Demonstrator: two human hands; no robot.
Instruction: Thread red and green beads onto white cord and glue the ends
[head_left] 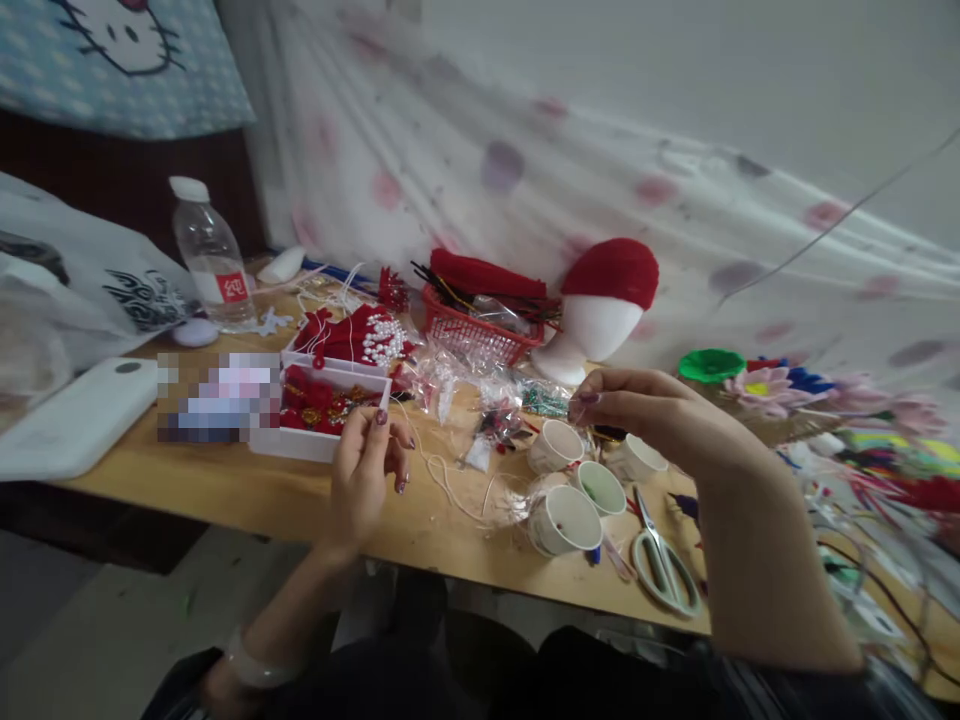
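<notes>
My left hand [364,470] is in front of the white box [300,442] of red and gold ornaments. Its thumb rests against the curled index finger, and anything between them is too small to make out. A white cord [442,470] runs along the table beside this hand; whether it reaches the fingers I cannot tell. Raised over the paper cups, my right hand [637,400] has its thumb and fingertips pressed together. Whatever may be in that pinch is too fine to see. Below it stand several white paper cups [564,520], one with something green inside.
Scissors [664,565] lie right of the cups. Behind are a red basket [480,335], clear plastic packets [442,375] and a white head form [600,325] with a red cap. A bottle [214,265] and white power bank-like slab [82,415] are left; craft flowers [765,390] right.
</notes>
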